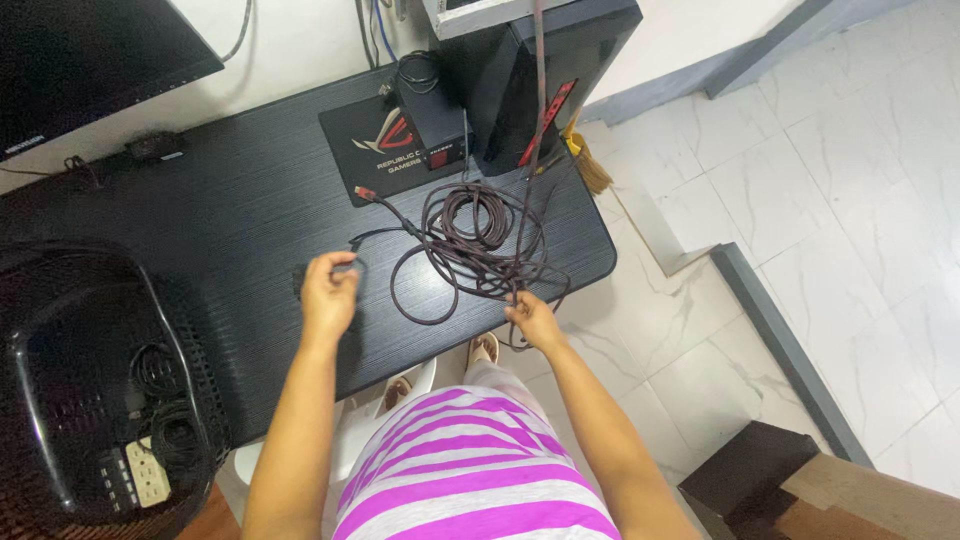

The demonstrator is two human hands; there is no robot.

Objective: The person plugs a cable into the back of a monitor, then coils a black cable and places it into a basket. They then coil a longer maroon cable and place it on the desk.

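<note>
1. Head view, looking down on a black wood-grain bench (230, 230). The person stands at its near edge in a pink-and-white striped top (470, 470).
2. Left hand (328, 292): fingers curled closed, pinching one end of a dark cable (470, 235) near the middle of the bench. The end piece itself is mostly hidden by the fingers.
3. Right hand (532, 318): closed on a bunched part of the same cable at the near right edge of the bench; a short loop hangs below the hand, off the edge.
4. The cable lies on the right part of the bench: a tidy round coil toward the back, looser loops spreading forward toward both hands. One end with a red plug (366, 192) rests on the black mouse pad (375, 150).
5. One strand (540, 70) rises from the tangle up past a black computer tower (535, 80), which stands at the far right of the bench, beside a small black box (432, 120).
6. Far left: corner of a dark monitor (90, 60).
7. Near left: a black basket (95, 390) holding coiled black cords and a white power strip (142, 472).
8. Right of the bench: white tiled floor (820, 220); a small broom (592, 165) is just beside the bench's far corner.
</note>
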